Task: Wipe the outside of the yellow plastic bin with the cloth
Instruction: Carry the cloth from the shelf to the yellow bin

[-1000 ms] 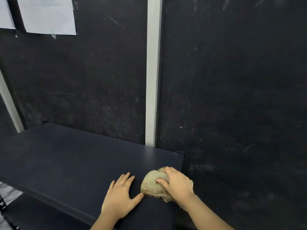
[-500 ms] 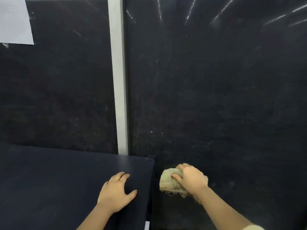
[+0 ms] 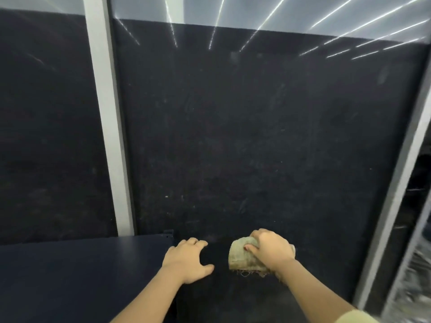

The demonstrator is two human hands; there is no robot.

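My right hand (image 3: 271, 250) grips a bunched, frayed beige cloth (image 3: 241, 258), held in the air in front of a dark wall panel, to the right of a dark blue shelf top (image 3: 81, 271). My left hand (image 3: 186, 261) hovers at the shelf's right end with its fingers spread and nothing in it. No yellow plastic bin is visible in this view.
A dark scuffed wall panel (image 3: 256, 136) fills the view ahead. A white upright post (image 3: 109, 136) runs down behind the shelf. A grey post (image 3: 396, 194) stands at the right, with shiny plastic wrap (image 3: 417, 264) beyond it.
The view has swung right and upward. My right hand carried the cloth off the shelf's right end into the air. My left hand slid to the shelf's right edge.
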